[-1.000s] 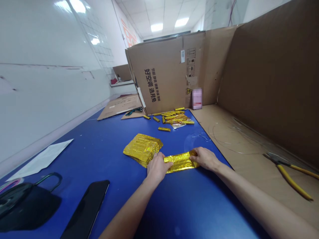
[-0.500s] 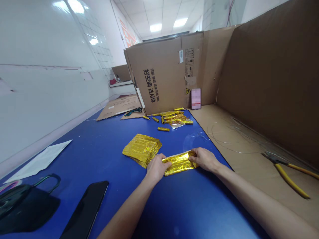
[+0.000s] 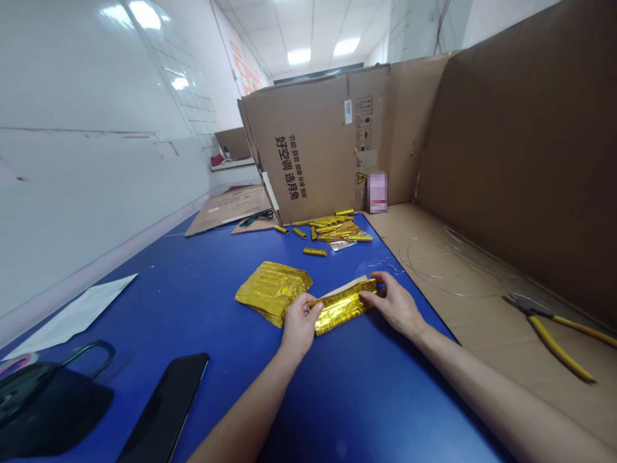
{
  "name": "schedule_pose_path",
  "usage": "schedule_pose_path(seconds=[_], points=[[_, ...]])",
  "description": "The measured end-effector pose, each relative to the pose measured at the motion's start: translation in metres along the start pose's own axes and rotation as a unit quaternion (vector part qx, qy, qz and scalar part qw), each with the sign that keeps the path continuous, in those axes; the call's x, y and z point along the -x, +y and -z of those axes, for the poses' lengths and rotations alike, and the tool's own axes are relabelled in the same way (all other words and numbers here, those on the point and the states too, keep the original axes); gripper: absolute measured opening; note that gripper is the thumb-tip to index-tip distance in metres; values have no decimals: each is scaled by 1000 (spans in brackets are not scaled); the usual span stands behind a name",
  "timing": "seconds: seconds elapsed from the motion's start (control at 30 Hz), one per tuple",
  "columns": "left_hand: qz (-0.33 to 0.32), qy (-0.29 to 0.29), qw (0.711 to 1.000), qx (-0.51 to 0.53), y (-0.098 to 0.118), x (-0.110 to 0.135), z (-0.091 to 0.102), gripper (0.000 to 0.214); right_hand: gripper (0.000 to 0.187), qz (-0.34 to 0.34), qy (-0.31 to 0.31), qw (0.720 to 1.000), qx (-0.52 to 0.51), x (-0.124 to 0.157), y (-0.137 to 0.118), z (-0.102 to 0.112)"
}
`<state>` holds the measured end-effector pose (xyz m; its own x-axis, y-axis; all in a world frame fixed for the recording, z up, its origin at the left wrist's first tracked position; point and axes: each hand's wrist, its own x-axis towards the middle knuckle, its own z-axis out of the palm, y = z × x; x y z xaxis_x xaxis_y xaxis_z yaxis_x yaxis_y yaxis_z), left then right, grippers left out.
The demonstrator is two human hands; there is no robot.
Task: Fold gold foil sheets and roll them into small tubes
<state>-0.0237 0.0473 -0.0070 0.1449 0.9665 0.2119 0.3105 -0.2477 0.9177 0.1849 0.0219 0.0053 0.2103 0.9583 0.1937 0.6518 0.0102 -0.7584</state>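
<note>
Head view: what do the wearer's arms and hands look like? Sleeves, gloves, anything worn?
Left forearm and right forearm are bare as far as they show; no sleeve in frame. Left hand and right hand have no gloves. No watch or band visible at either wrist. Can't make out whether a ring is worn.

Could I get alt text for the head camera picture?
A left hand and right hand hold a shiny gold sheet by its ends over a blue table, beside a stack of gold sheets, with gold rolls farther back.
</note>
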Motion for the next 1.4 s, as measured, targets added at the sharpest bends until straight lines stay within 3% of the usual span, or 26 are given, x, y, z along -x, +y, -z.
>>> schedule_pose_path(seconds=[0.1,0.27,0.47,0.67,0.93,1.4], points=[[-1,3,1000,26,-1,-1,3,18,54,-1,10,996,-93,-3,4,-3],[3,4,999,50,-5,-2,5,20,34,-16,-43,973,-226,-7,5,-4],[11,24,998,62,-12,-4,3,22,33,-48,-22,949,-310,-3,0,-6],[14,64,996,52,-10,-2,1,21,32,-57,-8,947,-316,1,-3,-11],[31,82,996,24,2,10,-9,20,25,-42,56,960,-272,6,3,-21],[6,98,994,-42,-5,10,-9,17,30,-31,57,971,-229,5,6,-24]])
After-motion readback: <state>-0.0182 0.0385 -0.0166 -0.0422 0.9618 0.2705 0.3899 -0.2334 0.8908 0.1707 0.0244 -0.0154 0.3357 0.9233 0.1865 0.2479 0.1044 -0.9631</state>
